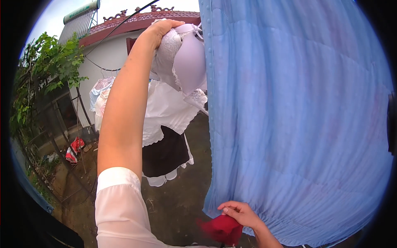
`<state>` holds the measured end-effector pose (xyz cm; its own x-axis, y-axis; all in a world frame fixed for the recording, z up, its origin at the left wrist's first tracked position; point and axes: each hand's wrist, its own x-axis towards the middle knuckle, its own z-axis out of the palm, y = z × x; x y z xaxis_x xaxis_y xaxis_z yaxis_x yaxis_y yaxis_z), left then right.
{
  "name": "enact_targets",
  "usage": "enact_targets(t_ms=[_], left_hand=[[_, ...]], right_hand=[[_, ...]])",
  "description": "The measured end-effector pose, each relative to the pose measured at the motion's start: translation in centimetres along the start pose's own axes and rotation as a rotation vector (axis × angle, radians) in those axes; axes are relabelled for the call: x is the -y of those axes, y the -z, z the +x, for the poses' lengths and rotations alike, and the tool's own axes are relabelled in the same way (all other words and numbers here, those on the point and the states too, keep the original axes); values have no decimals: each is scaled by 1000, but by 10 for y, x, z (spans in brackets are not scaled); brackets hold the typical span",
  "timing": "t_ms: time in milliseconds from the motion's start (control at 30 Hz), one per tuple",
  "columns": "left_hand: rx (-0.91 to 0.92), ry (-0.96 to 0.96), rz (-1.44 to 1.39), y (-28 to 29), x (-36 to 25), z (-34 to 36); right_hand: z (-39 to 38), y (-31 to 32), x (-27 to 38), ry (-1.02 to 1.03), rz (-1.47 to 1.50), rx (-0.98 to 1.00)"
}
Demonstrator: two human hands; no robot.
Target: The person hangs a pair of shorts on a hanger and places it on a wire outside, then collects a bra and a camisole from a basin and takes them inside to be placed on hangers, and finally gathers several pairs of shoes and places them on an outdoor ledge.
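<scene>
High in front of me, my left hand (164, 29) grips the upper edge of a pale lavender bra (190, 62). The bra has lace on its side and hangs beside a large blue cloth sheet (289, 103). My left arm is stretched upward and hides part of the laundry behind it. Low on the right, the fingers of my right hand (242, 214) are closed on a small red cloth (225, 229), close to the sheet's lower edge. The red cloth is slightly blurred, and I cannot tell what kind of garment it is.
Behind the bra hang a white garment (161, 103) and a black one (165, 153). Small light clothes (101, 93) hang on hangers farther left. Leafy vines (45, 70) climb a frame at the left, with a red-and-white bag (75, 149) on the ground.
</scene>
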<state>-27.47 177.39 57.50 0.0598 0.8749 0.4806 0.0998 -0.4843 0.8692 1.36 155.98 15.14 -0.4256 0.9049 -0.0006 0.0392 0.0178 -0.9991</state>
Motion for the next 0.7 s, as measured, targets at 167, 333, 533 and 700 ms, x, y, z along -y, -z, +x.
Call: enact_targets(t_ms=[167,333,533,700], left_hand=[[-51,-162,808,7,13,5],[-235,-377,1402,8,7,-9],[-161,-499,1370,24,17,-14],[-108,-581,1333,33,26,-5]], right_hand=[[38,-19,156,550,-327,-144],[111,-42,296,1328,-971,-747],[165,-71,354,1253,-1609,-657],[160,-63,344,1161,-1448,-537]])
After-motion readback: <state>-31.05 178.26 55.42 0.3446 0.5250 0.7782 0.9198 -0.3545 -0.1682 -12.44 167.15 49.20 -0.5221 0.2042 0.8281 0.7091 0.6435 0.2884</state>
